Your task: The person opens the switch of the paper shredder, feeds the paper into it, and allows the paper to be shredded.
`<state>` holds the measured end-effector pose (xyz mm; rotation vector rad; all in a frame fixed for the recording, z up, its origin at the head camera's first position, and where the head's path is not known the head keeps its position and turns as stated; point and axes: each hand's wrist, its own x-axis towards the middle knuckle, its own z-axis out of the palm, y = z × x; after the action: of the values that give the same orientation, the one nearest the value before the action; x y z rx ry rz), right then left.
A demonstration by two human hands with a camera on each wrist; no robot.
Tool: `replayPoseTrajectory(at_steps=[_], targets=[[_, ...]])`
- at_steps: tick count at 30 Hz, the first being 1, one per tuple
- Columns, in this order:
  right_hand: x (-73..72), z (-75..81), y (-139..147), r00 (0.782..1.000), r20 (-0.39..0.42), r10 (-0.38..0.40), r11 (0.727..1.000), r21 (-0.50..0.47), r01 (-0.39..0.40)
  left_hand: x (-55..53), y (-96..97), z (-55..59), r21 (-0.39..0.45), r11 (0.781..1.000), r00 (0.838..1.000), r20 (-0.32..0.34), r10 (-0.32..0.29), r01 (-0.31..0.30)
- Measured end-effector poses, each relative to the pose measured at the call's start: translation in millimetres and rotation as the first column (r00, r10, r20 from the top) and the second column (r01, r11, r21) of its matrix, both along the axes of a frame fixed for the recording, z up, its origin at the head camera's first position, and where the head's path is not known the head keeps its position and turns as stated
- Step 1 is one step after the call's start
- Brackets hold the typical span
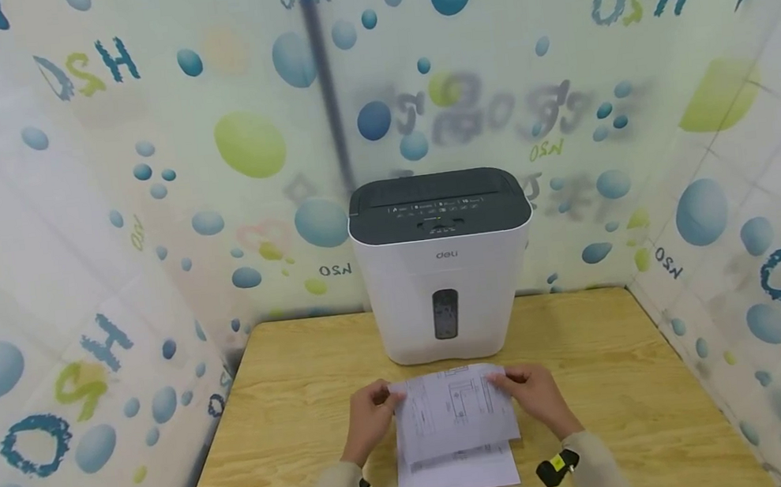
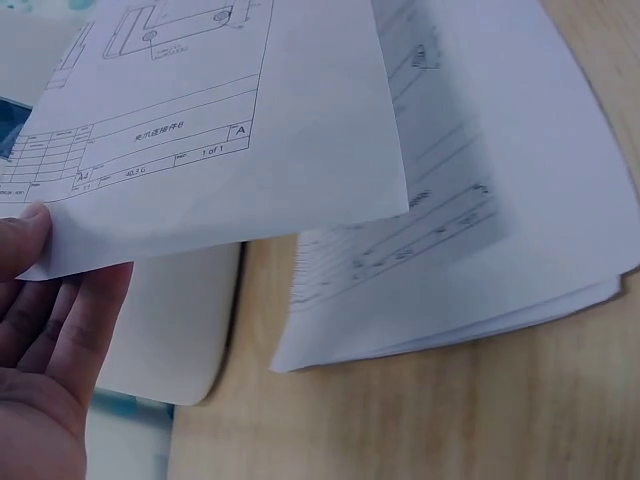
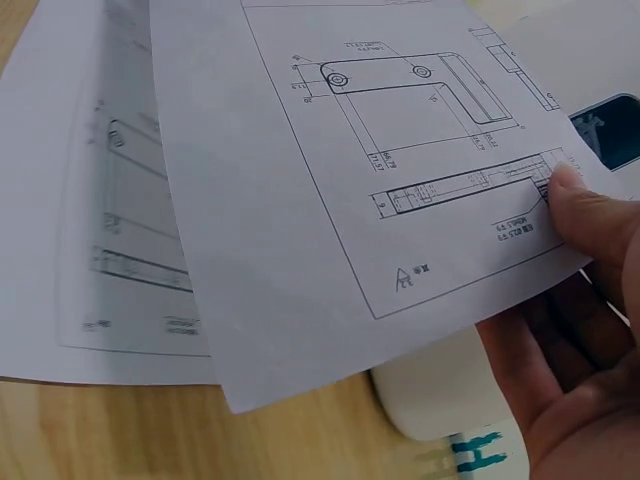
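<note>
I am remotely watching the left hand [image 1: 368, 419] and right hand [image 1: 539, 397] pinching a rectangular white printed-paper sheet [image 1: 444, 416] above white stacked papers [image 1: 461, 476].

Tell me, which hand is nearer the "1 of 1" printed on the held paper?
Left: the left hand pinches the paper at the side bearing the "1 of 1" print; the right hand pinches the opposite side.

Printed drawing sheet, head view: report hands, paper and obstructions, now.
Left hand and right hand pinching opposite sides of printed drawing sheet. Sheet raised above paper stack. Deli paper shredder just beyond; nothing seen between.
</note>
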<state>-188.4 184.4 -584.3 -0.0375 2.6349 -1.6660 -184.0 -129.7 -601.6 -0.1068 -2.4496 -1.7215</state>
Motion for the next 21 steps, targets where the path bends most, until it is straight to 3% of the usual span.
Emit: replayPoseTrajectory(at_steps=[6,13,21], targets=[[-7.7,18.8,1,1.0,0.016,-0.002,1.0,-0.008,0.002,-12.5,-2.6,17.2,0.013,1.0,0.997,-0.075,-0.021,0.022],[-17.1,40.6,-4,1.0,0.005,0.016,1.0,-0.018,-0.016,-25.3,-7.7,39.2,-0.002,1.0,0.99,-0.138,0.004,-0.005],[-28.2,70.1,-5,0.998,-0.049,0.037,0.998,-0.056,-0.04,-39.0,-7.9,67.1,-0.007,1.0,0.98,-0.198,-0.001,-0.001]])
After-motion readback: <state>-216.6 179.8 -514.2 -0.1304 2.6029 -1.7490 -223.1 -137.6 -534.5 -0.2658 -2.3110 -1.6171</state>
